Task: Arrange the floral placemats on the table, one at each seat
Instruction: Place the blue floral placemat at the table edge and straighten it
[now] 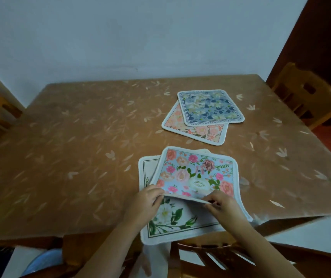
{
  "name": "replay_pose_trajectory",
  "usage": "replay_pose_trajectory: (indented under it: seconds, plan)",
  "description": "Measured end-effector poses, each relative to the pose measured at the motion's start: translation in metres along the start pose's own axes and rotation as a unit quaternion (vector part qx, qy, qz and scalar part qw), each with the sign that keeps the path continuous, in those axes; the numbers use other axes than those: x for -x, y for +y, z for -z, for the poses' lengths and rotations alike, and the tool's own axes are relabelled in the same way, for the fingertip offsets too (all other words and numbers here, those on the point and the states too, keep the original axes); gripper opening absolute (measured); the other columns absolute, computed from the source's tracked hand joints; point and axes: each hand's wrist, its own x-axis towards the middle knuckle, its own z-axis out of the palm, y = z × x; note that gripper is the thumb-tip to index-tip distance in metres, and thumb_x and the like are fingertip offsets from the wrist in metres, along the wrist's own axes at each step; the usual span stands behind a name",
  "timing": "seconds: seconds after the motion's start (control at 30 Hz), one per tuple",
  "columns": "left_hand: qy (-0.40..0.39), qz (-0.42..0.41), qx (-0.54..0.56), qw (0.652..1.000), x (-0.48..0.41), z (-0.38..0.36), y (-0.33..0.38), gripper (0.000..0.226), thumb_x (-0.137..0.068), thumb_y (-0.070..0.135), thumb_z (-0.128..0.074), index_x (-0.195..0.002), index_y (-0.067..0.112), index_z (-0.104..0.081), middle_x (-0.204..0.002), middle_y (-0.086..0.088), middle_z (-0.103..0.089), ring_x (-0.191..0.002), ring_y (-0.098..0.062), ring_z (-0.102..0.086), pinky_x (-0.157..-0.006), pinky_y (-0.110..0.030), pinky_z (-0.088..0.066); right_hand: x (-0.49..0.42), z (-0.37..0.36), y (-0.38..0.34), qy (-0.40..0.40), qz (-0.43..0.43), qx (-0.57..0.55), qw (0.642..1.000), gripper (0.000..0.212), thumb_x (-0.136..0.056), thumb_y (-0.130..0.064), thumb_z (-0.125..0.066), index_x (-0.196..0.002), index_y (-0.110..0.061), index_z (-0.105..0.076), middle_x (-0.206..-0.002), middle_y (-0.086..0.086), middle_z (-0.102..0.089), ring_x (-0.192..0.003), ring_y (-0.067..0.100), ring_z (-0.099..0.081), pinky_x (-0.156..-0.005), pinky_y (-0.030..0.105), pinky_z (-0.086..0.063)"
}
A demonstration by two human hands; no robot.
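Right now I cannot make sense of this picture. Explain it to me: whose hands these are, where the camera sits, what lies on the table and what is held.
There is no machine here: a person works with bare hands. The single camera sits on the person's head, looking forward and down, so the arms enter from the bottom. The left hand and right hand both pinch the near edge of the pink-rose placemat, which is raised a little off the white-flower placemat beneath it. Farther back on the brown leaf-patterned table, a blue floral placemat lies partly over a peach floral placemat. A wooden chair stands at the near side and another at the right.
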Motion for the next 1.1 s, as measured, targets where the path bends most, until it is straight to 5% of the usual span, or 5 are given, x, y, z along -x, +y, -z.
replay_pose_trajectory:
  seconds: [0.1, 0.3, 0.57, 0.83, 1.1]
  plan:
    - [0.017, -0.002, -0.010, 1.000, 0.004, 0.014, -0.013, 0.016, -0.084, 0.006, -0.060, -0.098, 0.007, -0.068, -0.097, -0.008, -0.067, -0.088, -0.019, -0.062, -0.076, -0.026, -0.048, -0.008, -0.011, -0.014, 0.008, 0.011, -0.005, 1.000, 0.026, -0.078, -0.007, -0.068, -0.073, -0.028, -0.054, -0.073, -0.018, -0.049, -0.068, -0.002, -0.048, -0.063, 0.002, -0.037]
    - [0.052, 0.037, -0.008, 0.998, 0.022, 0.053, -0.057, 0.015, -0.081, 0.003, -0.063, -0.094, 0.007, -0.069, -0.096, -0.009, -0.068, -0.090, -0.019, -0.063, -0.078, -0.019, -0.045, -0.035, -0.050, -0.057, -0.016, 0.051, 0.029, 0.998, 0.005, -0.080, -0.010, -0.066, -0.080, -0.014, -0.064, -0.075, -0.011, -0.049, -0.070, 0.007, -0.048, -0.061, -0.001, -0.034]
    - [0.071, 0.082, -0.010, 0.994, 0.051, 0.125, -0.139, 0.016, -0.081, 0.000, -0.063, -0.095, 0.004, -0.069, -0.098, -0.011, -0.068, -0.091, -0.021, -0.063, -0.079, -0.020, -0.045, -0.072, -0.129, -0.137, -0.033, 0.081, 0.041, 0.995, 0.003, -0.080, -0.012, -0.066, -0.083, -0.011, -0.065, -0.082, -0.005, -0.051, -0.077, 0.011, -0.049, -0.066, 0.019, -0.036]
    - [0.073, 0.101, -0.007, 0.992, 0.081, 0.185, -0.220, 0.017, -0.074, -0.011, -0.066, -0.089, -0.004, -0.069, -0.089, -0.019, -0.068, -0.085, -0.024, -0.064, -0.076, -0.018, -0.042, -0.096, -0.220, -0.201, -0.042, 0.059, 0.032, 0.997, 0.002, -0.082, -0.017, -0.065, -0.083, -0.015, -0.064, -0.084, -0.008, -0.052, -0.075, 0.005, -0.047, -0.057, 0.003, -0.033]
    - [0.072, 0.129, -0.010, 0.989, 0.113, 0.218, -0.280, 0.016, -0.078, -0.006, -0.065, -0.093, -0.001, -0.069, -0.093, -0.016, -0.067, -0.086, -0.018, -0.059, -0.077, -0.013, -0.038, -0.102, -0.277, -0.247, -0.057, 0.051, -0.023, 0.997, 0.008, -0.077, -0.011, -0.070, -0.084, -0.010, -0.067, -0.091, 0.000, -0.062, -0.083, 0.014, -0.056, -0.076, 0.025, -0.046]
